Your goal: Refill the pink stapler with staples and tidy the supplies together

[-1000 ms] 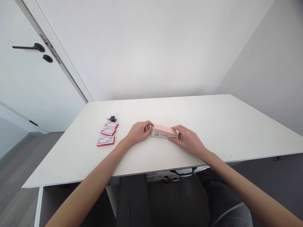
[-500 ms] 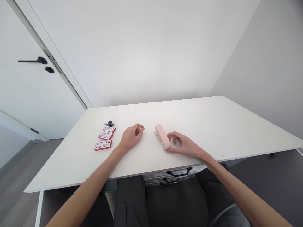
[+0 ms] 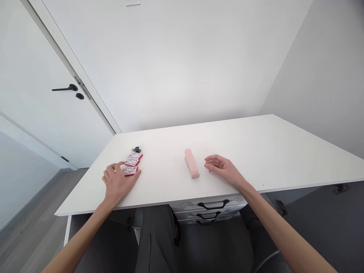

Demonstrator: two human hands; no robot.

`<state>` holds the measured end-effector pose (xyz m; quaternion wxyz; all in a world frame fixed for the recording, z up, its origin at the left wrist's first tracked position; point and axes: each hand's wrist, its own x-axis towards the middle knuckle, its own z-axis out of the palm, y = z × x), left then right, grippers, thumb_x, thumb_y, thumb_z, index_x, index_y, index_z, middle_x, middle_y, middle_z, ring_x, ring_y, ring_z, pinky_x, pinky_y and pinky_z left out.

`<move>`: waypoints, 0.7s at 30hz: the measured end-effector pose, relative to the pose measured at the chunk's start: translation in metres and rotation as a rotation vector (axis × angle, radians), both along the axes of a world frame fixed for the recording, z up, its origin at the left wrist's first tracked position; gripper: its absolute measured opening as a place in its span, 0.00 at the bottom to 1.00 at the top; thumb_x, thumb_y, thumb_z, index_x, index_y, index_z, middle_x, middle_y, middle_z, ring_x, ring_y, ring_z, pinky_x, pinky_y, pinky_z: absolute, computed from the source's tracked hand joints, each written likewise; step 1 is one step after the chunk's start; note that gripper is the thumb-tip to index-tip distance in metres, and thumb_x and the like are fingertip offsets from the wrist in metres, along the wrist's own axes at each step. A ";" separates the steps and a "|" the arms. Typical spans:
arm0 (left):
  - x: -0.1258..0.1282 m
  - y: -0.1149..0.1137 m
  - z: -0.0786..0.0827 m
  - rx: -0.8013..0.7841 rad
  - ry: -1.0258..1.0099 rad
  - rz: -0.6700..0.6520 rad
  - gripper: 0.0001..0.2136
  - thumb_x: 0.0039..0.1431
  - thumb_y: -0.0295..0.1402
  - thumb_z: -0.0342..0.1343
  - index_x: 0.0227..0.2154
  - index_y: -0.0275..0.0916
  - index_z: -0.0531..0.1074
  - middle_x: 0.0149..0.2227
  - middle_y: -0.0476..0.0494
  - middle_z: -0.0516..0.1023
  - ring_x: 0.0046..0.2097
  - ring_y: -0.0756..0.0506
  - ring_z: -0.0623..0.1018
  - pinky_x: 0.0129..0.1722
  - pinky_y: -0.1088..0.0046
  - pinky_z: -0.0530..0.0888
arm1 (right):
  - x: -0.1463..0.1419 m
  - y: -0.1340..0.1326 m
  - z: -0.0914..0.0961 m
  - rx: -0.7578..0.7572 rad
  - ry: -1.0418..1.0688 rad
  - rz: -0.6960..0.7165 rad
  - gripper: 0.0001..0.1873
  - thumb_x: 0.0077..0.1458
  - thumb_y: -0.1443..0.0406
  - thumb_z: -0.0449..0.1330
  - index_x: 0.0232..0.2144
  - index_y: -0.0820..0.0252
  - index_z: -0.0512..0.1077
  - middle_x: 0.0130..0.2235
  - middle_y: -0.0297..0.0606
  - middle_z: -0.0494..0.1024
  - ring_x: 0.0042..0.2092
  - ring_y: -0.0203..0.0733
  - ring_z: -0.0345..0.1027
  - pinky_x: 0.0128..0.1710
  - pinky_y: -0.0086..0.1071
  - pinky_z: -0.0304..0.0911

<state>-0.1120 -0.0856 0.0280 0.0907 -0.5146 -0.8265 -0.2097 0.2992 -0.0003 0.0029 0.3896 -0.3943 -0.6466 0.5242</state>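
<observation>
A pink stapler (image 3: 191, 168) lies on the white table (image 3: 256, 151), pointing away from me. My right hand (image 3: 222, 169) rests just right of it, fingers loosely curled, holding nothing and not touching it. My left hand (image 3: 118, 181) lies on the table at the left with fingers spread, its thumb and forefinger around the nearest of three small red-and-white boxes (image 3: 129, 171). The other two boxes (image 3: 133, 159) sit in a row behind it. A small black clip (image 3: 137, 149) lies at the far end of that row.
A white door with a black handle (image 3: 66, 89) stands at the left. Drawers with black handles (image 3: 212, 206) sit under the table's front edge, between my knees and the right arm. White walls close off the back and right.
Both hands have let go of the stapler, which now lies lengthwise. My left hand has moved left to the red boxes. My right hand has drawn slightly away to the right.
</observation>
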 end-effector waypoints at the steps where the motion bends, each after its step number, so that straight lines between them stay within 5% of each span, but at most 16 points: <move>1: -0.005 -0.002 0.002 -0.033 -0.038 0.025 0.42 0.53 0.61 0.56 0.62 0.34 0.64 0.62 0.24 0.67 0.66 0.22 0.63 0.64 0.39 0.61 | 0.000 -0.001 -0.001 0.004 -0.017 -0.018 0.23 0.59 0.47 0.66 0.46 0.56 0.76 0.44 0.42 0.82 0.42 0.45 0.76 0.50 0.44 0.70; 7: 0.001 -0.018 0.002 -0.006 -0.256 -0.046 0.38 0.53 0.59 0.58 0.60 0.37 0.64 0.61 0.29 0.73 0.65 0.27 0.70 0.64 0.47 0.67 | -0.006 -0.005 -0.007 0.069 -0.101 -0.005 0.16 0.63 0.52 0.62 0.44 0.55 0.75 0.40 0.39 0.83 0.39 0.43 0.75 0.48 0.43 0.69; 11: 0.036 -0.022 -0.008 -0.023 -0.339 -0.339 0.33 0.58 0.54 0.60 0.61 0.43 0.64 0.64 0.37 0.72 0.62 0.34 0.74 0.63 0.54 0.71 | -0.007 -0.006 -0.007 0.092 -0.113 -0.028 0.13 0.63 0.53 0.61 0.42 0.54 0.75 0.39 0.38 0.83 0.38 0.43 0.74 0.46 0.42 0.69; 21: 0.116 0.026 0.000 -0.205 -0.484 -0.808 0.35 0.59 0.44 0.65 0.66 0.51 0.58 0.66 0.44 0.73 0.69 0.39 0.70 0.68 0.55 0.68 | -0.008 -0.008 0.000 0.135 -0.224 0.020 0.18 0.62 0.48 0.62 0.43 0.53 0.78 0.36 0.36 0.80 0.36 0.42 0.68 0.40 0.38 0.66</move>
